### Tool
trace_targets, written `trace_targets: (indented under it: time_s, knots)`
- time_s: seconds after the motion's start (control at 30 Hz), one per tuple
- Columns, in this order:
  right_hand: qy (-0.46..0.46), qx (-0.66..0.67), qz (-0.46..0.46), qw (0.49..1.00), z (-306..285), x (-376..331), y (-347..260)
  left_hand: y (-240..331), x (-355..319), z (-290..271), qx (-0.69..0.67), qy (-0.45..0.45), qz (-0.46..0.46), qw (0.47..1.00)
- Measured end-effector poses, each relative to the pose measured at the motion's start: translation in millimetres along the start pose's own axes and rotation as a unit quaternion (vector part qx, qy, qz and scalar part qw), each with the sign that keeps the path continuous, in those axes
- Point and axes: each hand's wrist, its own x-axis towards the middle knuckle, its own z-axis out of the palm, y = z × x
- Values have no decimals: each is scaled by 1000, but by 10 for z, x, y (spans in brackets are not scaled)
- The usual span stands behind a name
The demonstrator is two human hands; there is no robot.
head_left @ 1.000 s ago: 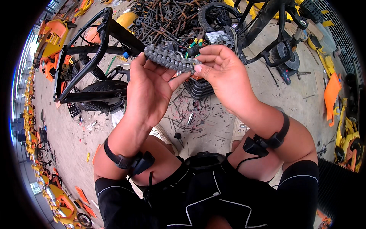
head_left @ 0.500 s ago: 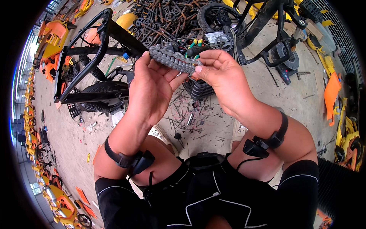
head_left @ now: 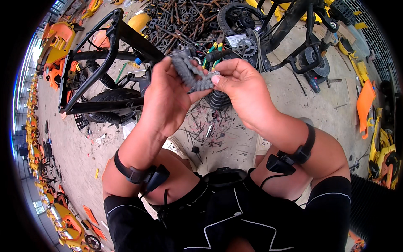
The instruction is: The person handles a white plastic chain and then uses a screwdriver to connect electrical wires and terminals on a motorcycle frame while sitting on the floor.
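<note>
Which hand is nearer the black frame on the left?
Left: the left hand appears beside the black frame; the right hand is farther, past the grey chain.

I'm on a grey concrete floor (head_left: 75, 151), littered. Between my pale shoes (head_left: 175, 146) and just ahead: thin dark scraps (head_left: 226, 136), one silver metal piece (head_left: 209, 131). Beyond: heap of rusty metal parts (head_left: 184, 19). Right: dark power tool (head_left: 313, 82). Left: small yellow piece (head_left: 97, 173), orange strips (head_left: 90, 214), row of yellow-orange vehicle parts (head_left: 63, 220) along the edge.

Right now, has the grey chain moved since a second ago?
Yes: against the black frame, the grey chain has shifted right at its left end, down at its lower edge.
</note>
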Motion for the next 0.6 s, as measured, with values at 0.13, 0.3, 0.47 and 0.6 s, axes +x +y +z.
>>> trace_targets:
  time_s: [0.13,0.3,0.47,0.6]
  knots:
    - [-1,5,-29,1000,29,22,5,-118,14,35,-19,18,-5,1000]
    - [1,9,-36,999,21,54,22,-83,28,-28,-41,-20,-8,999]
    - [5,21,-35,999,13,41,29,-118,27,-15,-39,-24,-1,999]
    - [5,13,-27,1000,18,25,16,-135,13,1,-32,-19,3,999]
